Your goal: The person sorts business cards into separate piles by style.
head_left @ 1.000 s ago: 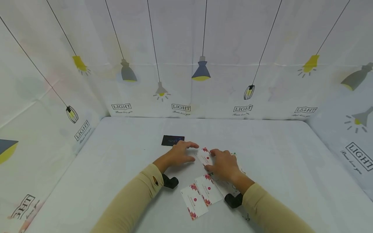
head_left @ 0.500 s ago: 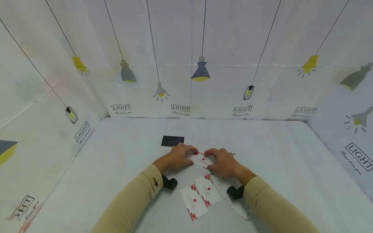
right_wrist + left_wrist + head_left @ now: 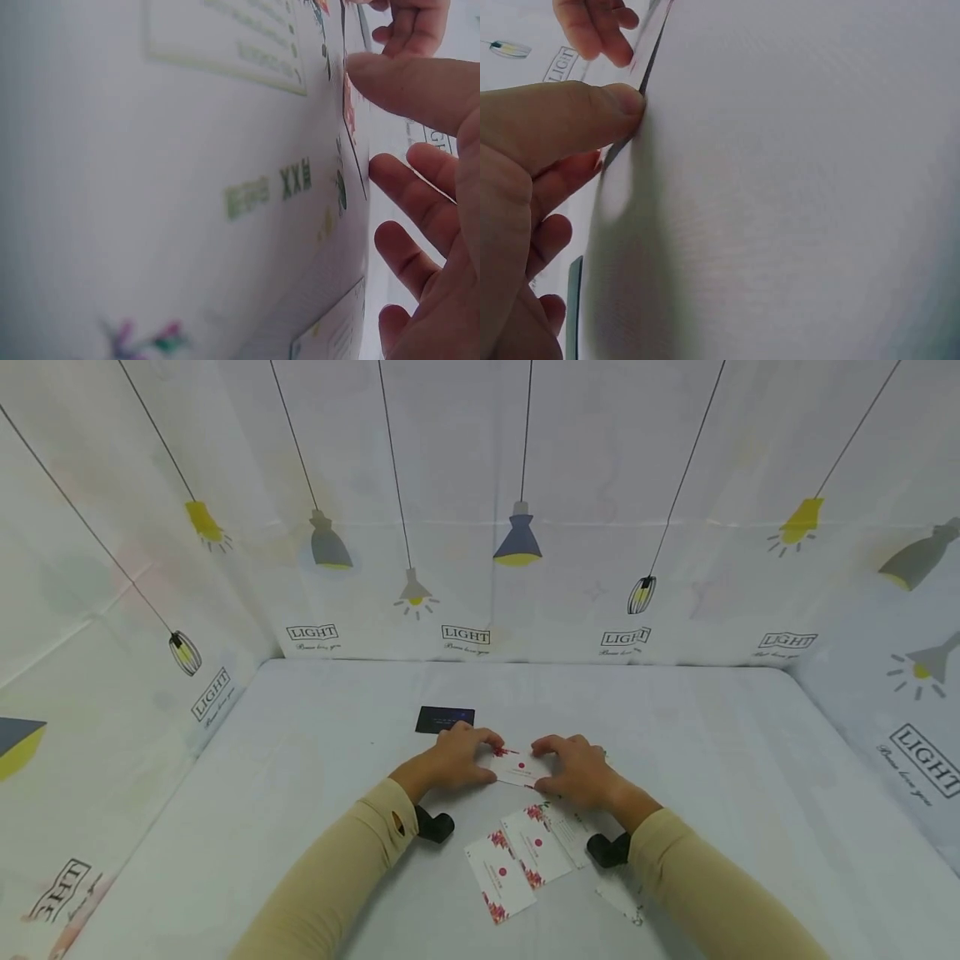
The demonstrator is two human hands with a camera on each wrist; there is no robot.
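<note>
In the head view, a white, red-flowered rectangular card [image 3: 517, 768] lies between left hand [image 3: 452, 758] and right hand [image 3: 581, 774]. Left wrist: thumb and forefinger pinch its edge. Right wrist: thumb touches it, fingers parted, grip unclear.

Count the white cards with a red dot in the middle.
3: one card is between the left hand and right hand; a second card lies lower in the head view, a third card to its right. Others may be hidden.
</note>
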